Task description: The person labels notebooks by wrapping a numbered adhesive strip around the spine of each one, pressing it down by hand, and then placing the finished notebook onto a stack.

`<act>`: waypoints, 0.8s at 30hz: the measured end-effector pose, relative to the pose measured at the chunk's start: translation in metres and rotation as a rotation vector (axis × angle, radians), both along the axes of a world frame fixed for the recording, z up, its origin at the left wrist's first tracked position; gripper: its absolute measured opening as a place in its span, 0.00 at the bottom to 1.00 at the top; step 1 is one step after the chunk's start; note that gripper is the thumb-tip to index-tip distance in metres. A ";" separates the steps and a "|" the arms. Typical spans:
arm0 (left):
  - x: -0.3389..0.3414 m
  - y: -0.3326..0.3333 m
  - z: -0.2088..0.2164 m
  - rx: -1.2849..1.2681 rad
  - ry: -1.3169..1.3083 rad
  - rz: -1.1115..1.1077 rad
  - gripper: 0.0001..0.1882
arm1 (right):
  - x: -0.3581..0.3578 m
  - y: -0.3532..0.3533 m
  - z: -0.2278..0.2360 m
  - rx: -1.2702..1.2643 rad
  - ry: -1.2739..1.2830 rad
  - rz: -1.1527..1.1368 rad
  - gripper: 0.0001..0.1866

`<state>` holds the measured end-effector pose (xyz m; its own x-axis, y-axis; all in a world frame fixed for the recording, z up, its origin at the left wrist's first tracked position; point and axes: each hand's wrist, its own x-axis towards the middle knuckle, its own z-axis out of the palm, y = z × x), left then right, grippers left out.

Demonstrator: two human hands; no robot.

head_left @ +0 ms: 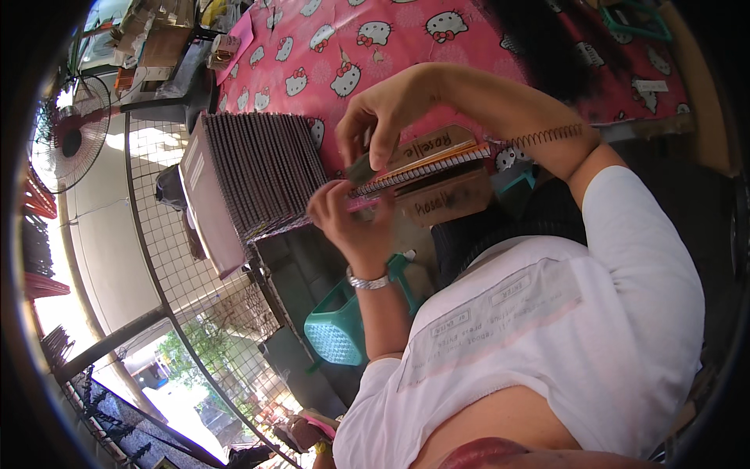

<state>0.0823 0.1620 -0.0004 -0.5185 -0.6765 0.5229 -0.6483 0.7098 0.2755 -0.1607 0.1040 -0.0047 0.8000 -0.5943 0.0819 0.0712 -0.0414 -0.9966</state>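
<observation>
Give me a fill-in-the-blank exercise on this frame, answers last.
1. A silver band circles the ____ wrist.
2. In picture height, the right hand is ____ than the left hand.
3. From the notebook, a coil sticks out toward the picture's ____ side.
4. The person's shirt is mainly ____.
Missing words: left; higher; right; white.

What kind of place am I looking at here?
Probably a small, makeshift workshop. A long wire-like coil juts from the edge of a notebook, a thick stack of similar-looking books stands nearby, and a grid-mesh screen lines one side.
</observation>
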 end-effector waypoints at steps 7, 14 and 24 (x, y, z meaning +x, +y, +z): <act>0.031 -0.018 -0.007 0.336 0.163 0.011 0.16 | 0.019 -0.003 0.003 0.203 -0.253 0.081 0.23; 0.016 -0.019 -0.014 0.487 0.251 -0.180 0.18 | -0.003 0.025 0.003 0.171 -0.350 0.070 0.25; 0.016 -0.026 -0.018 0.545 0.308 -0.285 0.17 | -0.013 0.032 0.010 0.062 -0.061 -0.005 0.24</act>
